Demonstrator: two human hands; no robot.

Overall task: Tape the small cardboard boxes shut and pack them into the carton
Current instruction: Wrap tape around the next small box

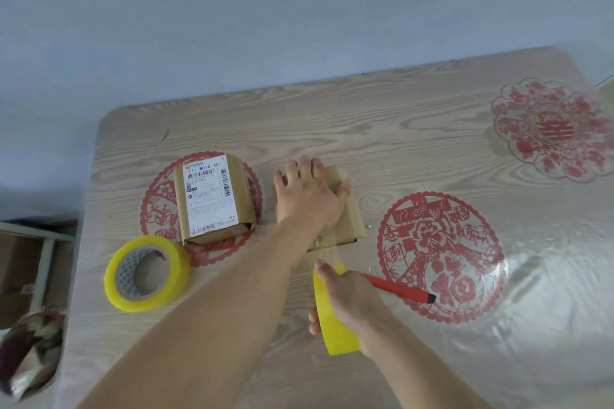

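- Left hand (pixel 307 196) lies flat on top of a small plain box (pixel 345 209) near the middle of the surface (pixel 365 116), fingers straight and spread, pressing down. No curl in that grip at all, it's just a palm on cardboard.
- Right hand (pixel 349 295) is nearer the camera, wrapped around a yellow tape roll (pixel 335 332). Thumb up top, fingertips poking out on the left side of the roll, so that grip is closed on it.
- A clear strip of tape (pixel 327 247) runs from the roll up to the near edge of the plain box, kinda shiny and wrinkled where it meets the cardboard.
- Second box (pixel 212 199), the one with a white shipping label, sits just left of the first, not touching it, on a red paper-cut decal (pixel 156 206).
- Another yellow roll (pixel 146 272) rests on the surface in front of the labelled box, right beside it.
- Red pen-like tool (pixel 402 290) with a dark tip lies to the right of the right hand, its end over a second red decal (pixel 442 256). Can't tell if it's a cutter or a marker.
- Third decal (pixel 551 129) is at the far right corner.
- Carton: something brown shows off the left edge of the surface, but I can't tell what it is.
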